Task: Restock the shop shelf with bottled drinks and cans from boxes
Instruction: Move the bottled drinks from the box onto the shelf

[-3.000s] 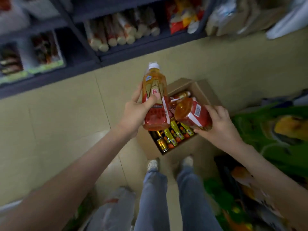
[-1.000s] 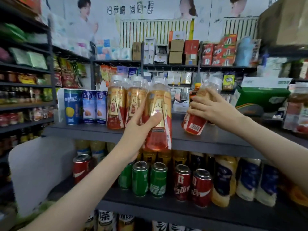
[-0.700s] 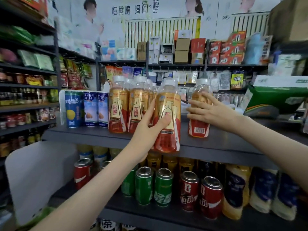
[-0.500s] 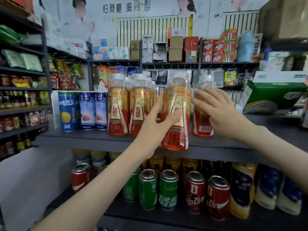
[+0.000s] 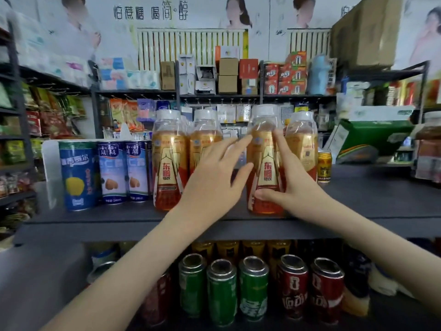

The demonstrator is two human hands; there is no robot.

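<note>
Clear plastic drink bottle [image 5: 265,163] with a white cap and a gold-and-red label stands upright on the dark grey shelf board [image 5: 381,201], close to its front edge. A gap separates it from the two matching bottles [image 5: 169,163] on the left, and a third of the same kind, the rear bottle [image 5: 301,144], stands just beside it at the right rear. Right hand [image 5: 296,187] holds the drink bottle: the thumb lies across the lower front of the label and the fingers run up the right flank. Left hand [image 5: 214,180] is spread with straight fingers and holds nothing; its thumb tip is at the left wall of the drink bottle, though contact cannot be confirmed from this angle. Step in hand, as judged: seat and align the drink bottle in the row. Keep the base flat on the shelf board and slide rather than lift. Push low on the body, since the tall, narrow shape is likely to tip under pressure near the cap. Close the gap toward the matching bottles, turn the label forward, and set the base back from the edge. Avoid striking the small gold can [image 5: 324,167] at the right. Release only once the drink bottle stands without rocking.
</note>
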